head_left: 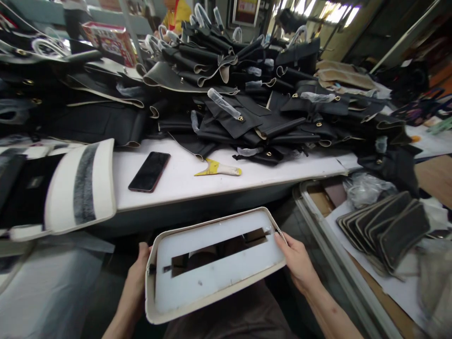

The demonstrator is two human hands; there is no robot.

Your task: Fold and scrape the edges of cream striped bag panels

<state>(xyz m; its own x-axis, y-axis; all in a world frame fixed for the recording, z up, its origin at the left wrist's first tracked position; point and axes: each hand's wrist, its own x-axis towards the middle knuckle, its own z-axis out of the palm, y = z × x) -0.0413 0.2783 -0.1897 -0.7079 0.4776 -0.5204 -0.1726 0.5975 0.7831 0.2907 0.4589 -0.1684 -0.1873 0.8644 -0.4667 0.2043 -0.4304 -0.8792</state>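
Note:
In front of my body I hold a shallow cream tray-like piece with rounded corners and a raised rim (190,308). Inside it lies a pale white board (208,285) with a long rectangular slot cut through its middle. My left hand (136,273) grips the left end, its thumb near the rim and the other fingers hidden behind. At the right end, my right hand (298,263) is closed on the rim, with its thumb on top at the inner edge. The piece is tilted, its right end farther from me.
On the white table (183,186) lie a phone (150,172) and a yellow-and-white hand tool (219,168). Black bag pieces (226,117) with wrapped handles are heaped behind. A cream-and-black panel (81,186) overhangs at left. Dark flat pieces (388,226) stack at right, beyond a metal edge.

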